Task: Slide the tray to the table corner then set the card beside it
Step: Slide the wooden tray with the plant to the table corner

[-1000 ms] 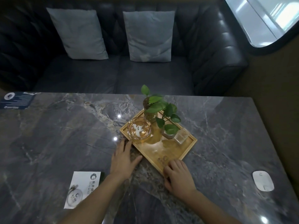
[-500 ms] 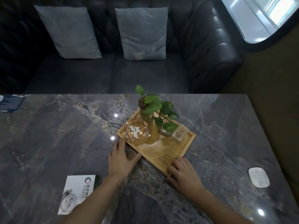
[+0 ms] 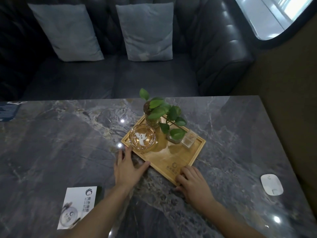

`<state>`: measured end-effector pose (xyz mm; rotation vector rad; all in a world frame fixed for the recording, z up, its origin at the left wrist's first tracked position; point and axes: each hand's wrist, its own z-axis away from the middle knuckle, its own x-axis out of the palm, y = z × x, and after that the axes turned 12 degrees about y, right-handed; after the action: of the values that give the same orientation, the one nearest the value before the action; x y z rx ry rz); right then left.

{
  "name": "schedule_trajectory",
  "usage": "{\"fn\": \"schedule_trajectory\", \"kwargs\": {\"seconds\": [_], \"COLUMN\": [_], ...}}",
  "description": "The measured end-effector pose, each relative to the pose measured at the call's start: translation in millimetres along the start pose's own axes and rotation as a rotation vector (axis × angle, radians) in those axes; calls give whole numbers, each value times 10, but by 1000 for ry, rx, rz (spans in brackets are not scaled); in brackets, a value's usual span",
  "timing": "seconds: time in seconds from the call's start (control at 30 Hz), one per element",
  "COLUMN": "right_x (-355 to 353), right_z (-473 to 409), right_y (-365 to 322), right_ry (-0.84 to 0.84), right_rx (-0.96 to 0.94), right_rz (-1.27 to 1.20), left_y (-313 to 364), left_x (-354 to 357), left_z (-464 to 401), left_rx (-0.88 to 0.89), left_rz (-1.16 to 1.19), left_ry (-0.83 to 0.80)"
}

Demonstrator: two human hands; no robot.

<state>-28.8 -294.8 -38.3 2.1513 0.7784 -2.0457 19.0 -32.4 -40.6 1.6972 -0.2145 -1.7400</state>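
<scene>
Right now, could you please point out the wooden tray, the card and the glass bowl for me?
wooden tray (image 3: 173, 156), head view, bare wooden floor near the front.
card (image 3: 78, 206), head view, middle of the white printed face.
glass bowl (image 3: 142, 137), head view, centre of the bowl's inside.

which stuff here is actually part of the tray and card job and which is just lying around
Part of the job:
- wooden tray, both hands on its near edges: left hand, right hand
- white card, near left on the table

Just lying about:
- white mouse
- dark leaflet at the far left edge
- two grey cushions on the sofa
</scene>
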Motion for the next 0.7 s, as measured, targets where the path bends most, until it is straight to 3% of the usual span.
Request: {"fn": "schedule_trajectory", "kwargs": {"seconds": [0.7], "right_x": [-127], "right_z": [239], "right_y": [384], "right_ry": [38], "right_rx": [97], "right_rz": [-11], "left_y": [473], "left_x": [297], "left_z": [30], "left_rx": [60], "left_rz": [-43], "left_ry": [-60]}}
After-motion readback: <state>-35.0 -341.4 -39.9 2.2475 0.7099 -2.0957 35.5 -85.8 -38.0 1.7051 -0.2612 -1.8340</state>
